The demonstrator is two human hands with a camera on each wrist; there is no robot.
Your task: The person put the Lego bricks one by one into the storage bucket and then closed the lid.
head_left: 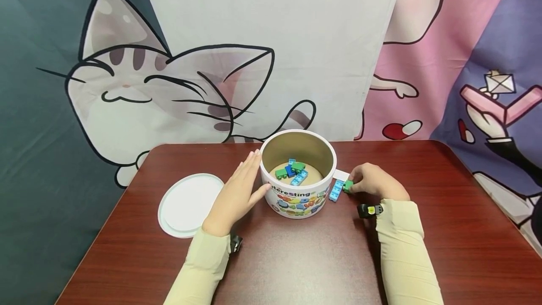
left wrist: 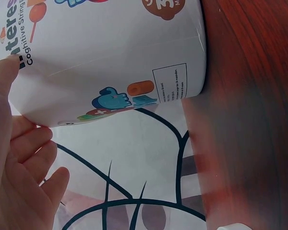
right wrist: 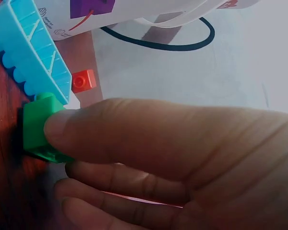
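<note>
A white round tub (head_left: 279, 204) with a printed label stands on the table, several blue and green building bricks (head_left: 299, 178) on its floor. My left hand (head_left: 233, 196) touches its left side with straight fingers. In the left wrist view the thumb lies near the printed lettering. To the right of the tub, my right hand (head_left: 378, 181) pinches a small green brick (right wrist: 36, 127) between thumb and fingers, low at the tabletop. Beside that brick a long light-blue brick (head_left: 336, 190) lies on its side. A red brick (right wrist: 84, 81) shows behind them in the right wrist view.
A round white lid (head_left: 188, 206) lies flat on the dark red table (head_left: 296, 267), left of the tub. A white flat piece (head_left: 340, 175) sits right of the tub. Behind the table's back edge hangs a cloth (head_left: 271, 13) printed with cartoon figures.
</note>
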